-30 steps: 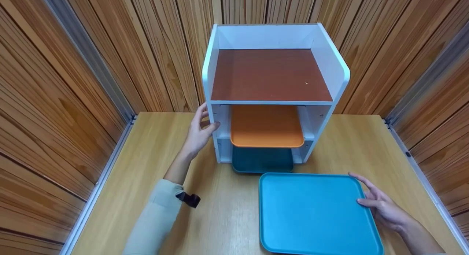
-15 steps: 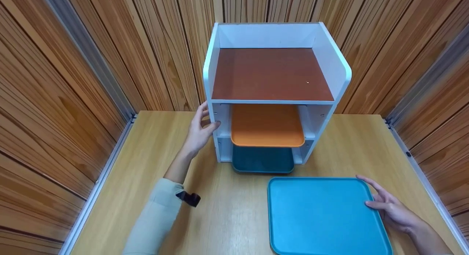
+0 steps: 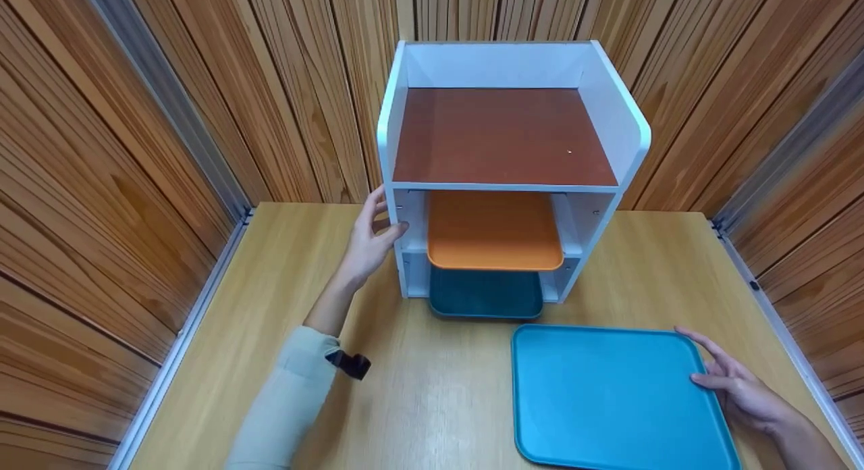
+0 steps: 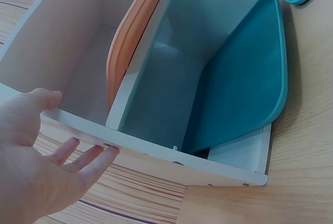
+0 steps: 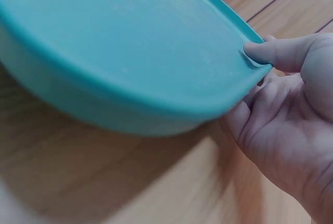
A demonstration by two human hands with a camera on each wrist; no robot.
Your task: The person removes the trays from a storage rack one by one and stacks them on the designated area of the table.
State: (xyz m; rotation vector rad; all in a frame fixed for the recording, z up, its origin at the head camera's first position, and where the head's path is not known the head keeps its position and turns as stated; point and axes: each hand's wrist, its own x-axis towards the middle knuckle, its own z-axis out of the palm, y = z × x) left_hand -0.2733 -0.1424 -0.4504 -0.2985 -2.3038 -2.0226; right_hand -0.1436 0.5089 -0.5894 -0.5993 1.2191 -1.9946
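My left hand grips the left side panel of a small white shelf unit, its thumb at the panel's front edge and the other fingers along the outside. Pinched at its right edge by my right hand is a bright blue tray; the right wrist view has the thumb on top and the fingers below. An orange tray lies on the middle shelf. Below it, a dark teal tray juts out of the bottom compartment, its back part hidden under the orange one.
The unit's top board is reddish brown with raised walls. Wood-patterned panels enclose the light wooden table at the back and both sides, with metal rails along the side edges.
The blue tray has slid to the right and slightly away from the shelf unit along with my right hand. My left hand keeps its grip on the side panel.
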